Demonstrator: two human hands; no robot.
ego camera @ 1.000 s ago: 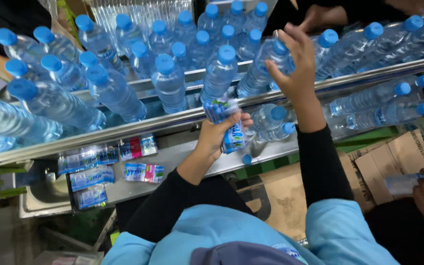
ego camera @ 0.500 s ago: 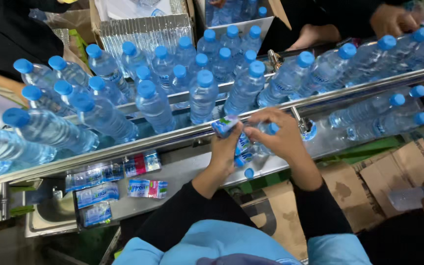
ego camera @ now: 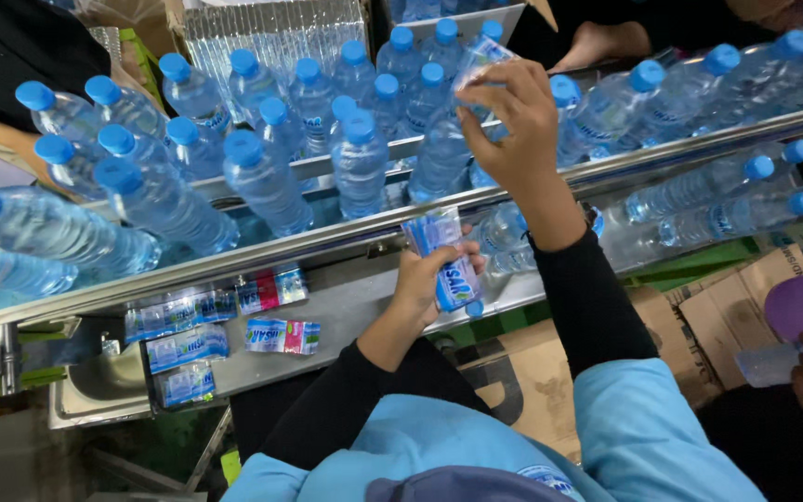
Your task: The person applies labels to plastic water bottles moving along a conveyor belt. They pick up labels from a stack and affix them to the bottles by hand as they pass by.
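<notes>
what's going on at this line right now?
A person stands at a metal conveyor rail crowded with blue-capped water bottles. The right hand reaches over the rail, holding a clear label sleeve above the bottles. The left hand holds a stack of sleeves. More sleeves lie on the ledge below.

The label stack (ego camera: 445,256) is a short bundle of clear plastic sleeves printed blue and white, held upright in the left hand (ego camera: 425,284) just below the steel rail, its top edge fanned a little. A single sleeve (ego camera: 479,63), thin, see-through and partly open, is pinched in the right hand (ego camera: 511,125) above the bottle (ego camera: 446,149), a clear blue-capped one standing upright among its neighbours on the conveyor.
</notes>
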